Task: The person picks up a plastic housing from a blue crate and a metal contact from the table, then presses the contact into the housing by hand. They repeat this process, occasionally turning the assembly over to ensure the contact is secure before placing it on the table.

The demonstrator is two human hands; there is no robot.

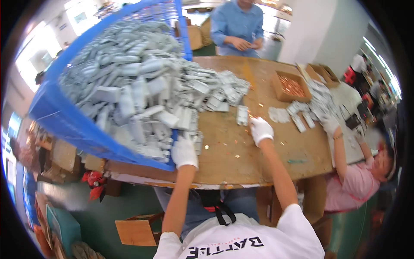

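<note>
My left hand (185, 153), in a white glove, reaches against the near edge of a heap of white plastic housings (148, 93) that spills from a blue crate (56, 114). Its fingertips are lost among the parts, so its grip does not show. On the wooden table (224, 159), my gloved right hand (261, 130) has its fingers drawn together, with small copper-coloured pieces (251, 117) at the tips. Just beyond those fingers lies a single white housing (242, 115), apart from the heap.
A cardboard box (291, 86) of copper-coloured parts stands at the right back. Beside it, more white housings (319, 101) lie near a co-worker's gloved hand (331, 126). Another person in a blue shirt (237, 23) is across the table. Small copper bits are scattered over the wood.
</note>
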